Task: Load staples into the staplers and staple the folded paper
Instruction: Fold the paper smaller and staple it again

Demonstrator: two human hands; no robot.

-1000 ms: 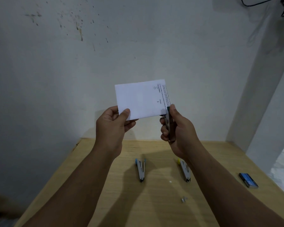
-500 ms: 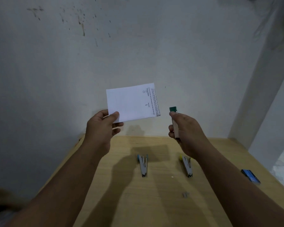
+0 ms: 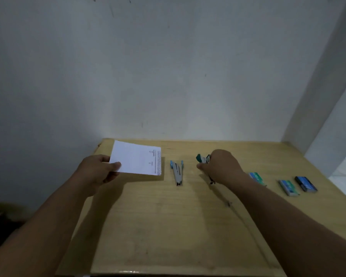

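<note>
White folded paper (image 3: 136,157) between left-hand fingers (image 3: 115,164).

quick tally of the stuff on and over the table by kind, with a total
Staplers: 3, blue-ended lying open, green-ended in the right hand, a third mostly hidden under that hand
Staple boxes: 3, at
Folded paper: 1, in the left hand
Loose staple strip: 1
Total: 8

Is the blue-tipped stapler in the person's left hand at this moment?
No, the blue-tipped stapler lies on the table, while the left hand holds the folded paper.
</note>
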